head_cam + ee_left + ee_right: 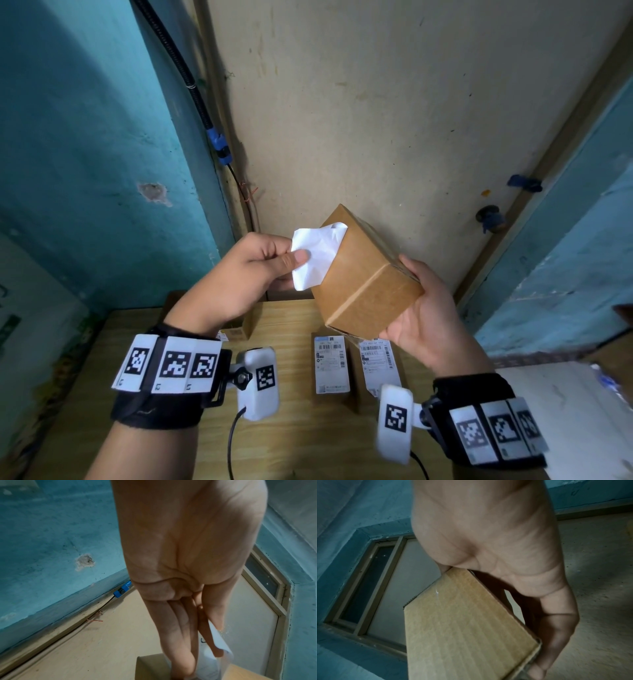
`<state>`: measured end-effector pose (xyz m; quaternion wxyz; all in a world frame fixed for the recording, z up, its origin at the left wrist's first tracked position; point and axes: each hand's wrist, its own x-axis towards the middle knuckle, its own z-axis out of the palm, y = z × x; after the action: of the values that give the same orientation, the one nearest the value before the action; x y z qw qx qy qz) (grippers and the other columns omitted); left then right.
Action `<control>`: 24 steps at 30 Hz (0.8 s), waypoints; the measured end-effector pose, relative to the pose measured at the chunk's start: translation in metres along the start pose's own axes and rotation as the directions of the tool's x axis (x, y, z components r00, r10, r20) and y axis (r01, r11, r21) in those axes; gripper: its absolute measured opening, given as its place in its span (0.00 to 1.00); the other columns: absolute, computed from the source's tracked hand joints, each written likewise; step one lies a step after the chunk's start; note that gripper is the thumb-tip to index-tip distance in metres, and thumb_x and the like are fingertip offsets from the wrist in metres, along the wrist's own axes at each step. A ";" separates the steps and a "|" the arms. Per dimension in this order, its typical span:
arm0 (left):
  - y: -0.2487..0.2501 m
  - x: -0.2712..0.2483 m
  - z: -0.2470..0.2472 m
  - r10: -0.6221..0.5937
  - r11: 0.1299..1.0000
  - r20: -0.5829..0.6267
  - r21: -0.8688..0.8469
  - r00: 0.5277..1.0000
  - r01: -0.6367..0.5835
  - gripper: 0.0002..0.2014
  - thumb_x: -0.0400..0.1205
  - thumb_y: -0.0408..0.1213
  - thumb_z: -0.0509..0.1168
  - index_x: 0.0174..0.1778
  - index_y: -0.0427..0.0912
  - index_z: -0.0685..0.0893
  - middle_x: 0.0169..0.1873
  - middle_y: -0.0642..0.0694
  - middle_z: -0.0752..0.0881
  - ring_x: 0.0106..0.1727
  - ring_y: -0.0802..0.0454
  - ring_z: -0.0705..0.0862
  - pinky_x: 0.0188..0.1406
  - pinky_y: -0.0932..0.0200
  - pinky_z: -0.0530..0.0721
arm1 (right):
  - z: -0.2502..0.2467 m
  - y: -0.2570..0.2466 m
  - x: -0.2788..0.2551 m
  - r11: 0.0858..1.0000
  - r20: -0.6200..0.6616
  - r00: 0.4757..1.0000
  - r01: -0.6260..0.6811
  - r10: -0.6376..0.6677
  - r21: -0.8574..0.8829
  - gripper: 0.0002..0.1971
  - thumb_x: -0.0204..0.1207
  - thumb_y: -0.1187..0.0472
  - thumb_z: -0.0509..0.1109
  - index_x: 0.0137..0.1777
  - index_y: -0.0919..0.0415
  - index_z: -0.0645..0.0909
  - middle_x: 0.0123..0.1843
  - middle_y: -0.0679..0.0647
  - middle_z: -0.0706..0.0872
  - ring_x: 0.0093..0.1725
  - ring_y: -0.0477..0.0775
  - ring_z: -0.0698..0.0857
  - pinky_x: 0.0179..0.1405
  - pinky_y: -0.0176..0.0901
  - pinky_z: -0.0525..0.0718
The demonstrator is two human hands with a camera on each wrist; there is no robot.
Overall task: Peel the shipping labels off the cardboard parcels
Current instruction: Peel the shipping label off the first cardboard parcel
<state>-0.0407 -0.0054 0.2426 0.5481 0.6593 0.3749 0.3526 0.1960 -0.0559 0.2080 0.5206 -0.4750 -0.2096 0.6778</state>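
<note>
A small brown cardboard parcel [366,274] is held up over the table, tilted. My right hand [421,308] grips it from the right and below; its palm and fingers wrap the box [462,628] in the right wrist view. A white shipping label [317,253] is half peeled from the parcel's left face, its blank back showing. My left hand [260,263] pinches the loose edge between thumb and fingers. From the left wrist, the label [217,642] shows between the fingers [181,628] above a corner of the parcel [150,665].
Two more parcels with white printed labels [331,363] [378,365] lie on the wooden table [298,445] below my hands, and another box [246,325] lies behind my left wrist. A beige door [376,120] and blue walls [85,137] stand close ahead.
</note>
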 end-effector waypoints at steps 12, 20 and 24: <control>0.004 -0.004 -0.002 -0.045 0.999 0.014 -0.027 0.999 0.046 0.26 0.82 0.42 0.65 0.46 0.14 0.78 0.40 0.32 0.79 0.44 0.41 0.74 0.49 0.45 0.74 | -0.004 0.005 0.003 1.000 0.025 1.000 0.015 -0.016 0.013 0.34 0.71 0.38 0.66 0.75 0.55 0.80 0.72 0.67 0.87 0.71 0.70 0.86 0.71 0.74 0.80; 0.000 -0.003 -0.003 -0.050 0.996 -0.007 -0.068 0.999 0.049 0.20 0.83 0.39 0.64 0.49 0.19 0.83 0.43 0.32 0.85 0.45 0.44 0.82 0.48 0.56 0.84 | -0.004 0.004 0.003 1.000 0.040 0.999 0.012 -0.013 0.024 0.35 0.71 0.40 0.67 0.75 0.58 0.81 0.70 0.68 0.88 0.68 0.70 0.88 0.65 0.71 0.84; 0.001 -0.003 -0.004 -0.056 0.995 -0.012 -0.089 0.998 0.055 0.21 0.83 0.39 0.67 0.49 0.18 0.82 0.42 0.33 0.83 0.45 0.43 0.79 0.45 0.58 0.82 | -0.004 0.004 0.004 1.000 0.040 0.999 0.015 -0.016 0.023 0.34 0.71 0.39 0.66 0.74 0.58 0.81 0.64 0.66 0.91 0.65 0.69 0.89 0.61 0.70 0.86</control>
<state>-0.0460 -0.0063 0.2436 0.5836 0.6213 0.3809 0.3582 0.1976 -0.0547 0.2009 0.5270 -0.4538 -0.2157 0.6855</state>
